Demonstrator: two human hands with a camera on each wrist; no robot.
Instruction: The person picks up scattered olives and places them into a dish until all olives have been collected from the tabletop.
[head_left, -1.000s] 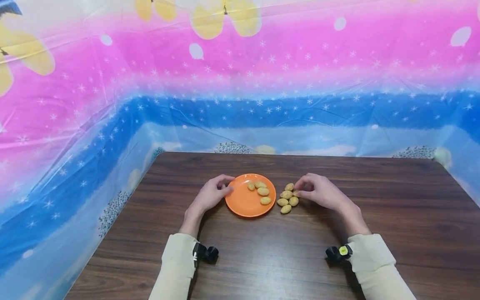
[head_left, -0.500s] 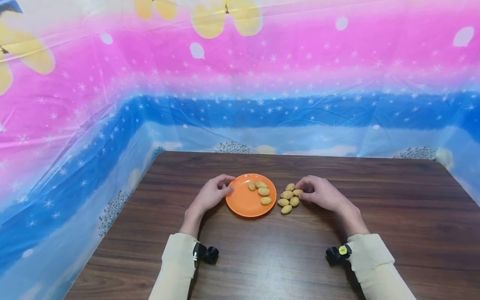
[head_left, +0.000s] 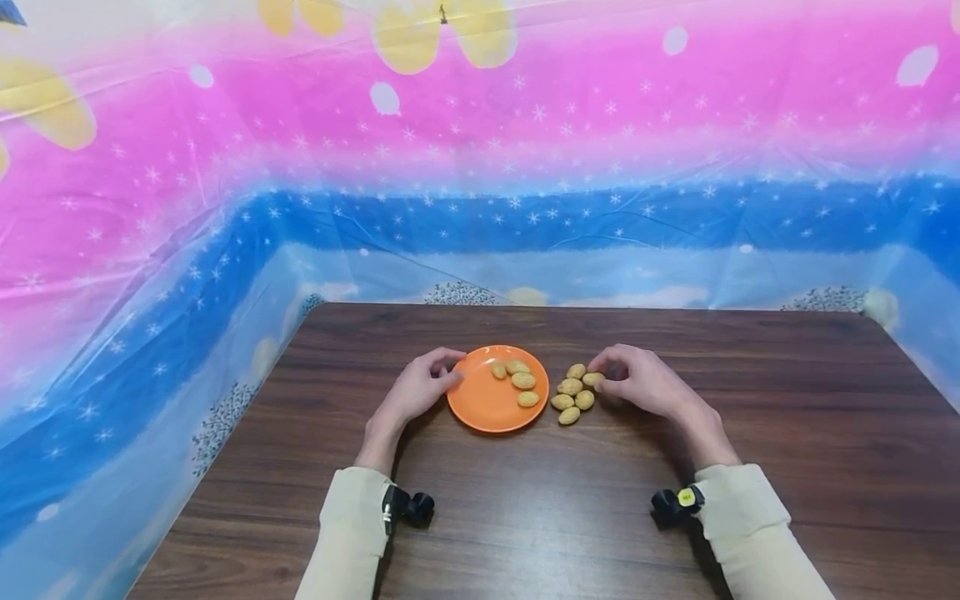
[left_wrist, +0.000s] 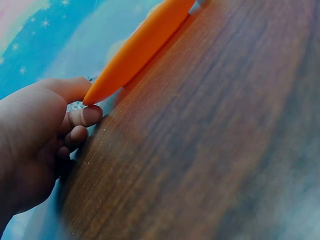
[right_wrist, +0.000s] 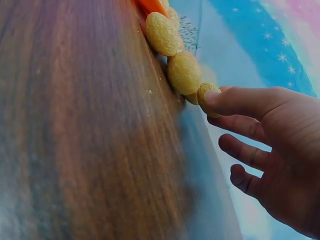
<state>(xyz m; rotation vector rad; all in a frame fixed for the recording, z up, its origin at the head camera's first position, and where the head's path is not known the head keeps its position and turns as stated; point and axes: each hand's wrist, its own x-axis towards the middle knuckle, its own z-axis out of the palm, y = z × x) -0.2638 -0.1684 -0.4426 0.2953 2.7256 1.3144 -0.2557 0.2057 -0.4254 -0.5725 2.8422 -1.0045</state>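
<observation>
An orange plate lies on the table in the head view, with several yellowish oval, wrinkled nut-like pieces on its right half. My left hand pinches the plate's left rim between thumb and index finger, as the left wrist view shows at the plate edge. Just right of the plate lies a small cluster of the same pieces. My right hand pinches one oval piece at the cluster's right side by thumb and index finger, its other fingers apart.
The dark wood-grain table extends around the plate on all sides. A patterned pink and blue cloth hangs behind it and at the sides. Each wrist carries a small black camera at the sleeve cuff.
My right fingertips have shifted slightly right, and more of the piece at them shows. My left hand stays on the plate rim. The head view has tilted a little.
</observation>
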